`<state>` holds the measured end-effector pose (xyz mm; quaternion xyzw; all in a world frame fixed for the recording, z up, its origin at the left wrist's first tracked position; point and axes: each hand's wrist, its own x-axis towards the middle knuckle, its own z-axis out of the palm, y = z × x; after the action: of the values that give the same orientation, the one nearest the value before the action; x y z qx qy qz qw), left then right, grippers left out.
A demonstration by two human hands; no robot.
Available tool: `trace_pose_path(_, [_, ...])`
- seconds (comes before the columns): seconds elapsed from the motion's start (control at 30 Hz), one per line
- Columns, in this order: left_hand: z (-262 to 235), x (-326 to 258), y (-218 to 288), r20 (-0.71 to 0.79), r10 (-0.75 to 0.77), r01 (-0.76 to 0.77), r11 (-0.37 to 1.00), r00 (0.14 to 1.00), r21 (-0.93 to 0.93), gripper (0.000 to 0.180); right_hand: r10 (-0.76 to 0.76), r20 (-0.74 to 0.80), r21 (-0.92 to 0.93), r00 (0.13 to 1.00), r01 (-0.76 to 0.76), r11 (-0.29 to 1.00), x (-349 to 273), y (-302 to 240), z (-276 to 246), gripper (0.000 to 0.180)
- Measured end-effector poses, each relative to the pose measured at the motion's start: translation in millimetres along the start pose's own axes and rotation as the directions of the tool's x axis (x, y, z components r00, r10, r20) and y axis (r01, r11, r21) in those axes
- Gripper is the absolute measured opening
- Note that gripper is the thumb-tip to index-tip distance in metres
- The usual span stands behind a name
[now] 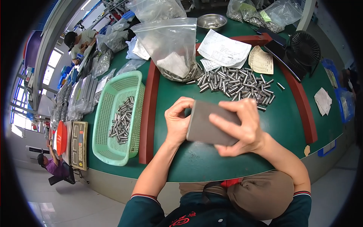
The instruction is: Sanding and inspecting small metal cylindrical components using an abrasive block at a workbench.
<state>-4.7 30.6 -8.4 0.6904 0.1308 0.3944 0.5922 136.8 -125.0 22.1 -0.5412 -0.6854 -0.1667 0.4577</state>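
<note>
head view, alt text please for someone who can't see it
The right hand holds a gray block, the left hand at its edge, over a green table. Beyond lie heaped metal pins, papers and a clear bag; at left, a green basket holds more pins.

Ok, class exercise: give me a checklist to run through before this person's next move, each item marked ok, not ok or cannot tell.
1. Right hand on the grey block: ok, fingers over its face.
2. Left hand fingertips: cannot tell, partly hidden by the block.
3. Green basket upright: ok.
4. Metal pins all in one place: not ok, some in the basket, a loose pile on the table.
5. Block's underside: cannot tell, hidden.
</note>
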Motion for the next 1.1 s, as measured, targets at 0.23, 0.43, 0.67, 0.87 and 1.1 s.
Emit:
trace_pose_path(0.23, [-3, 1, 0, 0.096, -0.079, 0.096, 0.978, 0.992, -0.184, 0.018, 0.265, -0.202, -0.252, 0.943, -0.312, 0.916, 0, 26, -10, 0.064])
trace_pose_path(0.43, [-7, -1, -7, 0.151, -0.188, 0.231, 0.909, 0.970, -0.348, 0.019, 0.320, -0.235, -0.174, 0.918, -0.364, 0.915, -4, 28, -13, 0.063])
trace_pose_path(0.67, [-6, -2, -5, 0.172, -0.210, 0.256, 0.915, 0.962, -0.312, 0.019, 0.347, -0.212, -0.167, 0.914, -0.384, 0.908, -6, 30, -14, 0.062])
trace_pose_path(0.87, [-6, -2, -2, 0.166, -0.282, 0.323, 0.885, 0.945, -0.337, 0.016, 0.360, -0.189, -0.179, 0.914, -0.392, 0.902, -6, 29, -14, 0.062])
trace_pose_path(1.1, [-6, -4, -1, 0.145, -0.328, 0.358, 0.873, 0.934, -0.332, 0.021, 0.354, -0.220, -0.150, 0.909, -0.390, 0.908, -7, 32, -10, 0.063])
